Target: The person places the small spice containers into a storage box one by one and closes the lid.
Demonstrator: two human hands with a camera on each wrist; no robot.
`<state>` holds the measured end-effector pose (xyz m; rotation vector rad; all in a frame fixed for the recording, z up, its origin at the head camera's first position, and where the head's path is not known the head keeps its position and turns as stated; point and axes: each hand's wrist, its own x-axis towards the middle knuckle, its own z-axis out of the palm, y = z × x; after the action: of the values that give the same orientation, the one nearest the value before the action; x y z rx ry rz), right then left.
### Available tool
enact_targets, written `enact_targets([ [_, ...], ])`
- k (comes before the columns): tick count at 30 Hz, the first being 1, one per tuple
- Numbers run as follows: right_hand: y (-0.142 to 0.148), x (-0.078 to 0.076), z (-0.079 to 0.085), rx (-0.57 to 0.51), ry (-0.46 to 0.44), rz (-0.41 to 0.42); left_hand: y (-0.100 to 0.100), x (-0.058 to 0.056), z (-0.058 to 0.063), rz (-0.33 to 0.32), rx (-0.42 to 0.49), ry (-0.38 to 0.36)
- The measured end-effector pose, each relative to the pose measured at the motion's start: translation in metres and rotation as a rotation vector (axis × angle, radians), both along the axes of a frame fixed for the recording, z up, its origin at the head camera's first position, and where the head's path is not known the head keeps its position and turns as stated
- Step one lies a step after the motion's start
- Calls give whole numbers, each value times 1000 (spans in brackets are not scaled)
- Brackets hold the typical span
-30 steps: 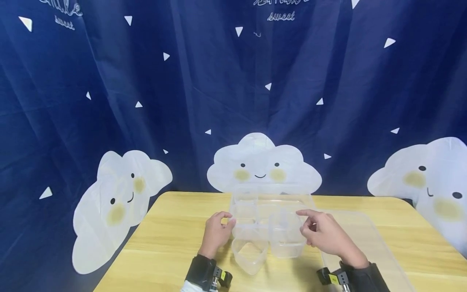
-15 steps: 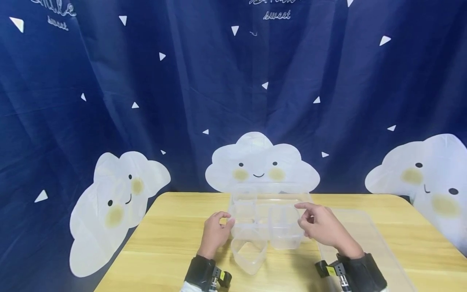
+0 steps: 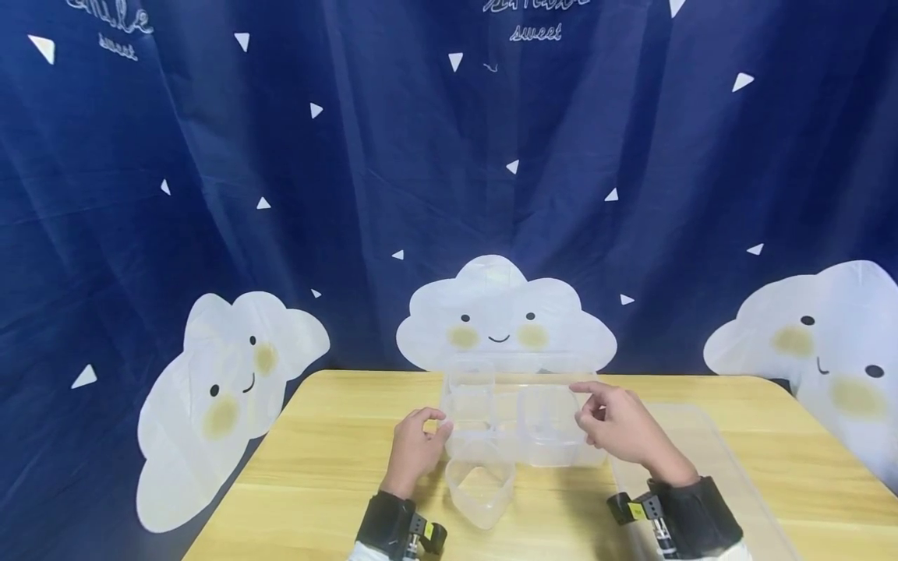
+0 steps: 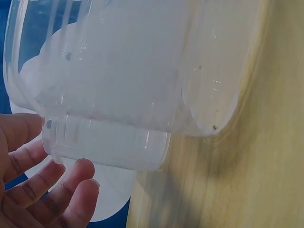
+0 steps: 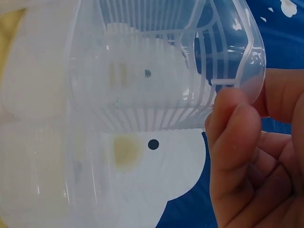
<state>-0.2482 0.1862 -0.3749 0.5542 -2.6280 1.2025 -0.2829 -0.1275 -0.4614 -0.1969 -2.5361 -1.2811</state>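
Note:
My right hand (image 3: 620, 421) pinches the right wall of a clear plastic box (image 3: 550, 417) between thumb and fingers. In the right wrist view this box (image 5: 147, 61) has ribbed, slatted-looking lines across it. It overlaps the right part of a larger translucent compartment tray (image 3: 505, 401). My left hand (image 3: 415, 448) grips the tray's left edge, index finger and thumb right at the rim. Smaller clear boxes (image 3: 471, 405) stand in the tray's left side. In front is a pointed, roughly heart-shaped clear container (image 3: 480, 495), with my left hand beside it.
A flat translucent sheet or lid (image 3: 701, 467) lies on the wooden table (image 3: 309, 467) to the right, under my right forearm. Behind the table hangs a dark blue curtain (image 3: 421, 156) with white smiling clouds.
My right hand has moved the clear box away from me, from in front of the tray to over its right part. The left hand stays at the tray's edge.

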Motion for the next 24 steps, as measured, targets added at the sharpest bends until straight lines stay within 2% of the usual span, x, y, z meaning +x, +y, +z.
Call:
enact_targets([
  [10, 5, -10, -3, 45, 62, -40, 1, 1, 1, 1, 12, -6],
  [18, 10, -20, -8, 39, 49, -64, 1, 0, 1, 8, 0, -17],
  [24, 14, -28, -11, 29, 80, -78, 2, 0, 0, 1, 5, -18],
])
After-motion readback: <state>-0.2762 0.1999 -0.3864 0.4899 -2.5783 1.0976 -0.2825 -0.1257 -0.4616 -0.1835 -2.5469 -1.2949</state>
